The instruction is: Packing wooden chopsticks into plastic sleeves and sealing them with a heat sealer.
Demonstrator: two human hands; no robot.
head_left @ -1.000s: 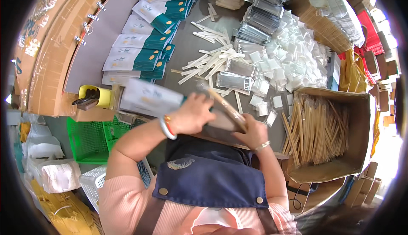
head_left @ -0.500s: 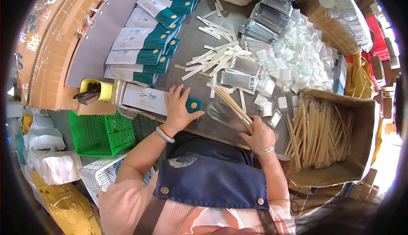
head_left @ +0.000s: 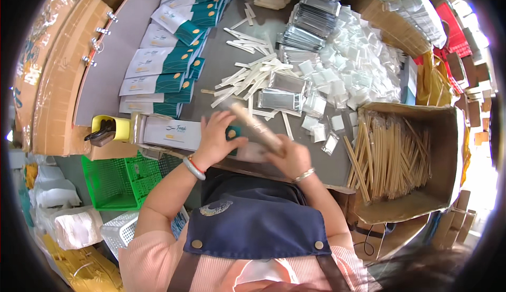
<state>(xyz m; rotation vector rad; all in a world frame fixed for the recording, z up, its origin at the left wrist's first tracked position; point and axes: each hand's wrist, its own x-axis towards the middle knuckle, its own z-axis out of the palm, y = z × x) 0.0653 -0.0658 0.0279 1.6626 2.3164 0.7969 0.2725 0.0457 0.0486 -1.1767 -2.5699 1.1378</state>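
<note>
My left hand rests with fingers spread on a white and teal printed packet lying at the near edge of the table. To its right, my right hand is closed on a bundle of pale wooden sticks, which slants up to the left and is motion-blurred; a translucent piece under it is too blurred to make out. Just beyond lie loose white paper-wrapped strips and flat silver packets. Matching printed packets are stacked along the back left, left of the strips.
A carton of wrapped sticks stands at right, beside small white sachets. A yellow holder with dark tools, a grey board with clips and cardboard boxes are at left. A green basket sits below the table.
The packet under my left hand, lifted and blurred a second ago, now lies flat with my fingers spread on it. My right hand has moved slightly left with the sticks since half a second ago.
</note>
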